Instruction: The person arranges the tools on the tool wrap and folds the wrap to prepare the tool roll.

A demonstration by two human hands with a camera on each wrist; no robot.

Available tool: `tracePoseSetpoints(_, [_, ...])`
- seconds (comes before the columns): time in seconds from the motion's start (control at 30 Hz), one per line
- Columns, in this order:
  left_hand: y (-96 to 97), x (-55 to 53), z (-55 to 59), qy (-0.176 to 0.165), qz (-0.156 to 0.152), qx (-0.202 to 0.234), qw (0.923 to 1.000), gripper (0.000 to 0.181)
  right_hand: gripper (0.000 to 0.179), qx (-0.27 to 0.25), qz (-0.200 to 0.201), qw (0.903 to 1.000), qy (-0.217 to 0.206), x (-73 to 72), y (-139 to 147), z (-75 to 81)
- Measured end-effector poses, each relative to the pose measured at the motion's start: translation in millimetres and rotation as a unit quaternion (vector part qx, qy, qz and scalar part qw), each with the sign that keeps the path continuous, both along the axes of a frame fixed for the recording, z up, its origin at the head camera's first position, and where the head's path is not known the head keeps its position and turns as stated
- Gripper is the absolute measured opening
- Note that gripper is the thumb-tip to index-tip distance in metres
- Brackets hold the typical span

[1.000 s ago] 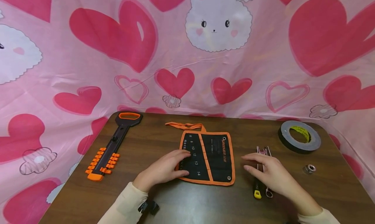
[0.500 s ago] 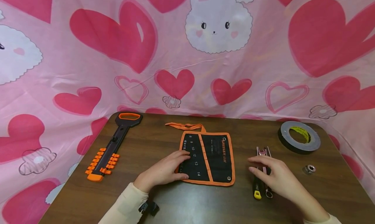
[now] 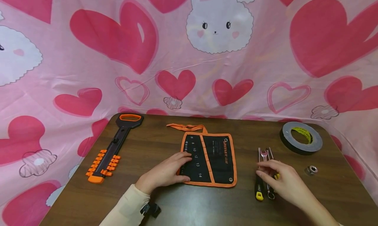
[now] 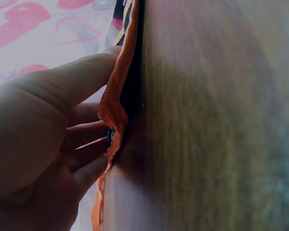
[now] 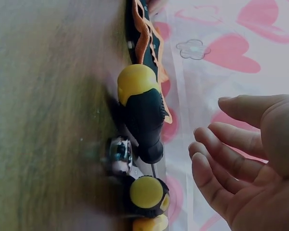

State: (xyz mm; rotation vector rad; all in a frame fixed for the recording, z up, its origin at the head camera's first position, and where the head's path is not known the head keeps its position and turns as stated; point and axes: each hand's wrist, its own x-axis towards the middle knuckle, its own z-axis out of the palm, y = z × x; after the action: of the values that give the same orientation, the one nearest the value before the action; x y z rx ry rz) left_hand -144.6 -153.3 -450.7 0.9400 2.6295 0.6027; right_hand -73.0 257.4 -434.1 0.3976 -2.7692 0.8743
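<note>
A black tool pouch (image 3: 220, 160) with orange trim and printed size numbers lies flat in mid-table. My left hand (image 3: 163, 170) rests on its left edge, fingertips and thumb on the fabric; the left wrist view shows them against the orange border (image 4: 118, 91). Over a small group of tools to the right of the pouch hovers my right hand (image 3: 284, 180), fingers loosely bent and holding nothing. Among them are a screwdriver (image 5: 142, 108) with a yellow-black handle, another yellow-ended handle (image 5: 146, 192) and a combination wrench (image 3: 270, 195). The hand partly covers these tools in the head view.
A roll of tape (image 3: 316, 143) stands at the back right, with a small metal socket (image 3: 312, 170) in front of it. A black rack (image 3: 110, 153) with orange clips lies at left. Behind the table hangs a pink heart-print cloth (image 3: 177, 58).
My right hand has shifted right and slightly toward me, from beside the pouch to over the tools. The left hand and the pouch stay as they were.
</note>
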Motion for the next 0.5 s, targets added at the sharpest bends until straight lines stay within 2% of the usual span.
tracePoseSetpoints(0.17, [0.1, -0.1, 0.7, -0.003, 0.001, 0.001, 1.0000, 0.070, 0.019, -0.011, -0.018, 0.9997, -0.013, 4.8, 2.0, -4.2])
tracePoseSetpoints(0.33, [0.5, -0.7, 0.6, -0.001, 0.000, 0.000, 1.0000, 0.070, 0.017, -0.006, -0.033, 0.9994, -0.008, 9.4, 2.4, -6.9])
tracePoseSetpoints(0.5, [0.4, -0.9, -0.5, -0.004, 0.003, -0.001, 1.0000, 0.070, 0.012, 0.014, -0.060, 0.9965, -0.056, 12.6, 2.8, -6.8])
